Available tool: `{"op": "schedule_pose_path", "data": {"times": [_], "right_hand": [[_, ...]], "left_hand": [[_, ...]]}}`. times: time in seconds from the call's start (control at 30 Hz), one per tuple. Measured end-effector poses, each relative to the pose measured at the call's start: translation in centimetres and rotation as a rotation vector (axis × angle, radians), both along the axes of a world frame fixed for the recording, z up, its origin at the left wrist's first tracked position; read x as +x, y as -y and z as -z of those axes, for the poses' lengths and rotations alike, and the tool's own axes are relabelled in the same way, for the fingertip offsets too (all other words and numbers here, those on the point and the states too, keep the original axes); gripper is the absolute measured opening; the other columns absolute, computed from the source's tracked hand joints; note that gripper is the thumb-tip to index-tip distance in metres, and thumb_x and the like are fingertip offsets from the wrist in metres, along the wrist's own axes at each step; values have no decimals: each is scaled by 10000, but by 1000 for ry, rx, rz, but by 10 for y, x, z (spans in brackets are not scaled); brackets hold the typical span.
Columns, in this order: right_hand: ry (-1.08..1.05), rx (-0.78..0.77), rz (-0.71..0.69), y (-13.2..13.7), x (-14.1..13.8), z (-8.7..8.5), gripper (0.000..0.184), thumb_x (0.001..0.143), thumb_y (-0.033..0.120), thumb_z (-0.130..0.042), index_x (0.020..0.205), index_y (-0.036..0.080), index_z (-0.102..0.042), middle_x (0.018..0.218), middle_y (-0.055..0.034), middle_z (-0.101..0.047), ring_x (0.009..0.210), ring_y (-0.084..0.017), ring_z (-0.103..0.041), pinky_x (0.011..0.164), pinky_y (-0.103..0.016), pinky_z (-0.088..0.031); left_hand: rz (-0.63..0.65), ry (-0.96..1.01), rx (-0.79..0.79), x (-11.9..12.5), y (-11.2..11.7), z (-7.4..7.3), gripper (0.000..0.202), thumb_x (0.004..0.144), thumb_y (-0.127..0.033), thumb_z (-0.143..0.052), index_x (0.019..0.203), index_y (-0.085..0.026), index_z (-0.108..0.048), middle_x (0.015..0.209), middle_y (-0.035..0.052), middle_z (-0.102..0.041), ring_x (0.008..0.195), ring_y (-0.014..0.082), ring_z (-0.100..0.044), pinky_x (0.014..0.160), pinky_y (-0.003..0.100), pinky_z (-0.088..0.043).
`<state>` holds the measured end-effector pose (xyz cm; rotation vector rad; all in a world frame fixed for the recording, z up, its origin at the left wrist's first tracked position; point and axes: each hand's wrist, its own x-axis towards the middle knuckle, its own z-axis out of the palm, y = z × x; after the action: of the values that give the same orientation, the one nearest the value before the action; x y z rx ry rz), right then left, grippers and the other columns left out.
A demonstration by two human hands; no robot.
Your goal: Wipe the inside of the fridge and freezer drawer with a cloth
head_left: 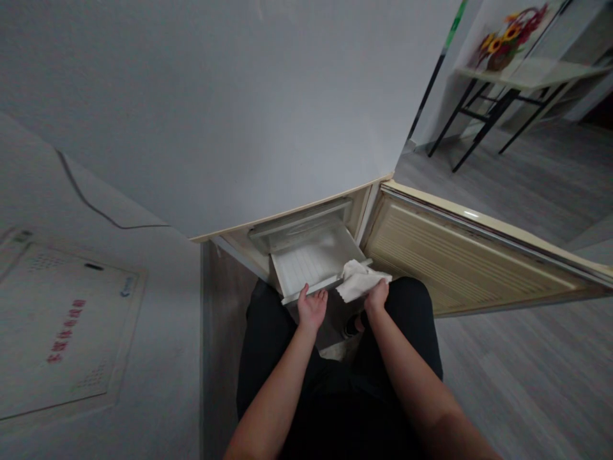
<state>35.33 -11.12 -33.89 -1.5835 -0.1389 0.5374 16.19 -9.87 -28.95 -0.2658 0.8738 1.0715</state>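
A white freezer drawer [306, 254] is pulled partway out of the fridge's lower compartment, and its inside looks bare. My left hand [312, 309] is at the drawer's front edge, palm up, fingers stretched out and thumb raised; it seems to touch the edge without wrapping around it. My right hand [377, 296] is closed on a white cloth [360, 281], bunched and draped by the drawer's front right corner. Some of the right fingers are hidden under the cloth.
The yellowed fridge door [469, 255] stands open to the right. My knees [416, 303] flank the drawer. A wall panel [71, 326] with red lettering is at left. Behind right, a table [531, 75] bears a flower basket [502, 59].
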Motion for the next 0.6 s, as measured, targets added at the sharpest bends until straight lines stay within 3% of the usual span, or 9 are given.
{"op": "schedule_pose_path", "data": {"times": [0.13, 0.33, 0.5, 0.6], "right_hand": [[-316, 47, -26, -19, -26, 16, 151, 919, 274, -336, 871, 216, -468, 726, 9, -592, 679, -144, -638, 648, -264, -543], [-597, 216, -179, -45, -48, 6, 285, 951, 375, -428, 1150, 206, -541, 1074, -48, -706, 911, -155, -699, 737, -275, -578], [-757, 309, -327, -71, -52, -9, 326, 934, 372, -502, 1199, 201, -586, 1163, -65, -716, 892, -162, -696, 655, -247, -550], [-783, 322, -327, -75, -59, -14, 335, 936, 361, -489, 1209, 199, -597, 1160, -77, -728, 921, -166, -702, 690, -253, -557]], "left_hand": [[-17, 57, 2, 13, -7, -5, 206, 927, -361, -539, 996, -168, -545, 910, 98, -596, 851, 200, -644, 765, 310, -601], [-28, 137, 85, 9, -27, -13, 499, 889, -550, -530, 1122, -109, -554, 1023, 176, -602, 983, 284, -649, 824, 422, -613], [-55, 89, 146, 4, -72, -17, 497, 924, -568, -465, 1118, -121, -561, 974, 145, -613, 953, 250, -646, 824, 387, -605], [-19, 17, 179, 2, -103, -19, 504, 949, -570, -434, 1150, -129, -571, 996, 143, -636, 966, 244, -651, 810, 359, -595]]}}
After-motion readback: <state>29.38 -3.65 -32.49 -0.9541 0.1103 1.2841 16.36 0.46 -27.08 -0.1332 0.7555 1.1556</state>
